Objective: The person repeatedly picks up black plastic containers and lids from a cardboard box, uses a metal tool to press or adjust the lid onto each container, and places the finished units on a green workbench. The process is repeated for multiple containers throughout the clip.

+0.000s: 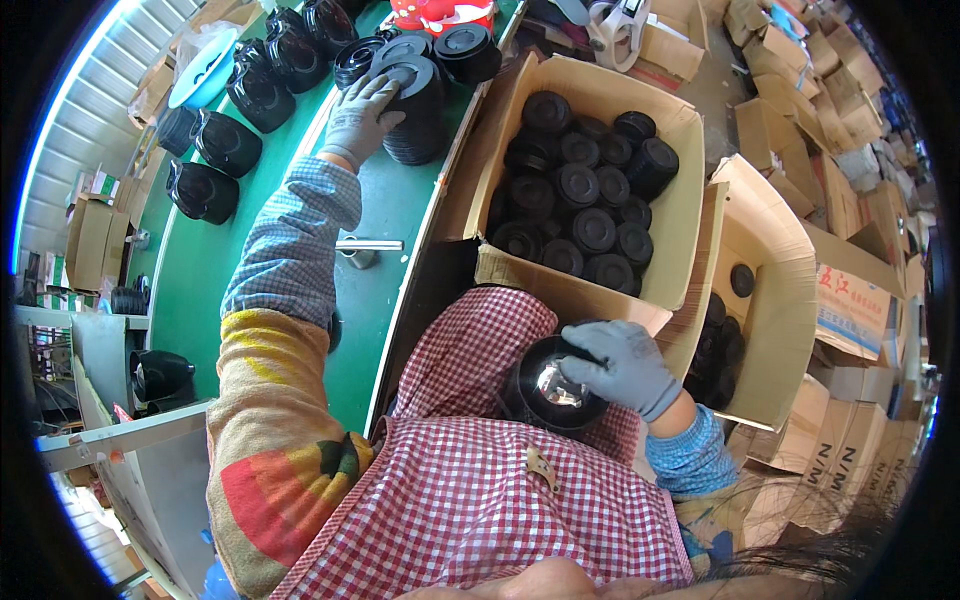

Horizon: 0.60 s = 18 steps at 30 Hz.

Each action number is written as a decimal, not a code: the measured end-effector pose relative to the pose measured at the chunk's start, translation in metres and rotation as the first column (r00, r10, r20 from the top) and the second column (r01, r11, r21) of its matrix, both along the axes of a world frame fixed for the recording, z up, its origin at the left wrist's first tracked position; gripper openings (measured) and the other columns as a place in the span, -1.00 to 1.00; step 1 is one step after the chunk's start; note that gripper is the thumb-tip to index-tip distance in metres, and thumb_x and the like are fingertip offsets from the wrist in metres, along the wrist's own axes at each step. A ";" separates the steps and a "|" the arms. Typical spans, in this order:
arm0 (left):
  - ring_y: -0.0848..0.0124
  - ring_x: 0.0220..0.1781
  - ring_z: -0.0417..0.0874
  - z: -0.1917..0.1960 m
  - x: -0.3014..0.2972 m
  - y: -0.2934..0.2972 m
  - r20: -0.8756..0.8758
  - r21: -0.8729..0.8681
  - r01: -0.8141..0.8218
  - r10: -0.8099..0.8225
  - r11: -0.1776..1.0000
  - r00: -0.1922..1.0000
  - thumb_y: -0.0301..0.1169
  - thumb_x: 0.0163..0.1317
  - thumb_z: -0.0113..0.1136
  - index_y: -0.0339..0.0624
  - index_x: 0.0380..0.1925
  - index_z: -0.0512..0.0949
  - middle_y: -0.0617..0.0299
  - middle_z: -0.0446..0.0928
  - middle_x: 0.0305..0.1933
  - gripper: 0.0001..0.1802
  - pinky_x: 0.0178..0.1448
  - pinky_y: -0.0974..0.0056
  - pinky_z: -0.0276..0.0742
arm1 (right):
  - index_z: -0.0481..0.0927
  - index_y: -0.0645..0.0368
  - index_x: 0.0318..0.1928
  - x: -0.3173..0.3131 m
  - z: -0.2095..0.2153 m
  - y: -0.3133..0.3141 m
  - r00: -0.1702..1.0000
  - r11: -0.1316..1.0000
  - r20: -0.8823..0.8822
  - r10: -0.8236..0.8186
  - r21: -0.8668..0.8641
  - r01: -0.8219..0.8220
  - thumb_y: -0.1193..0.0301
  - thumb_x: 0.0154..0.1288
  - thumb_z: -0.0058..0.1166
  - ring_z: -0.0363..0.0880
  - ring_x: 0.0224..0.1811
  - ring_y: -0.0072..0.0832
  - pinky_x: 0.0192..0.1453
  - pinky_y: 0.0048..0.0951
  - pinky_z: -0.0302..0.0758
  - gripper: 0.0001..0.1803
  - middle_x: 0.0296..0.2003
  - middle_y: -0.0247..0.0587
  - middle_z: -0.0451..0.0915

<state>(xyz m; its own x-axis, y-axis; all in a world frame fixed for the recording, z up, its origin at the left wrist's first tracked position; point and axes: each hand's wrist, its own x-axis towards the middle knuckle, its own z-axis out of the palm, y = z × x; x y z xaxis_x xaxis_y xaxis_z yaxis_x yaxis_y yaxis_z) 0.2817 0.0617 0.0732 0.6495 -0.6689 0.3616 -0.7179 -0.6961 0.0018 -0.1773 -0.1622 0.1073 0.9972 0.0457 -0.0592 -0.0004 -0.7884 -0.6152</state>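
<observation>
My left hand (360,120), in a grey glove, reaches up to a tall stack of black round ringed discs (415,130) on the green bench. Its fingers lie stretched and apart against the edge of the top disc, with the thumb at the stack's side. My right hand (625,370), also gloved, grips the rim of a glossy black round housing (530,385) in my lap. The housing has a shiny, reflective middle. Its underside is hidden by my apron and hand.
Several glossy black housings (225,143) stand along the green bench (270,185), near a light-blue basin (205,70). A metal fitting (370,245) sticks up from the bench. An open carton (690,130) of black round parts stands to the right, beside a second carton (785,270) with fewer.
</observation>
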 end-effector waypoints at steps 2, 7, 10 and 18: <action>0.08 0.59 0.24 -0.004 0.012 0.012 0.014 -0.068 0.049 -0.049 0.996 0.999 -0.13 0.33 0.29 0.03 0.35 0.51 0.15 0.39 0.49 -0.41 0.62 0.00 0.12 | 0.72 0.17 0.02 0.000 0.011 -0.003 0.983 0.995 0.168 -0.076 0.080 0.063 0.18 0.24 0.31 0.69 -0.03 -0.09 0.08 -0.15 0.58 -0.57 -0.03 -0.06 0.73; 0.03 0.25 0.58 0.045 -0.009 0.012 0.393 -0.359 0.384 -0.235 0.850 0.889 -0.34 0.30 0.33 -0.25 0.18 0.56 -0.05 0.60 0.18 -0.54 0.36 0.09 0.45 | 0.67 0.25 0.13 -0.007 0.028 -0.021 0.866 0.964 0.424 -0.266 0.133 0.231 0.36 0.33 0.24 0.63 0.17 -0.06 0.32 -0.19 0.50 -0.61 0.10 0.06 0.66; 0.40 0.17 0.59 0.085 -0.108 0.004 -0.474 -0.571 0.154 -0.477 0.806 0.740 -0.38 0.45 0.22 -0.28 0.28 0.48 0.18 0.58 0.15 -0.55 0.29 0.31 0.48 | 0.53 0.27 0.30 -0.005 0.024 -0.032 0.814 0.915 0.429 -0.391 0.275 0.295 0.32 0.43 0.15 0.43 0.41 -0.10 0.48 -0.23 0.32 -0.50 0.31 0.10 0.49; 0.20 0.36 0.45 0.033 -0.279 -0.032 -0.599 -0.798 0.207 -0.785 0.566 -0.161 0.02 0.49 0.09 -0.37 0.37 0.33 -0.01 0.47 0.28 -0.28 0.45 0.12 0.31 | 0.57 0.44 0.19 0.002 -0.011 -0.025 0.983 0.448 0.005 -0.184 0.890 0.080 -0.29 0.43 -0.06 0.54 0.29 -0.23 0.44 -0.23 0.40 -0.10 0.25 0.07 0.54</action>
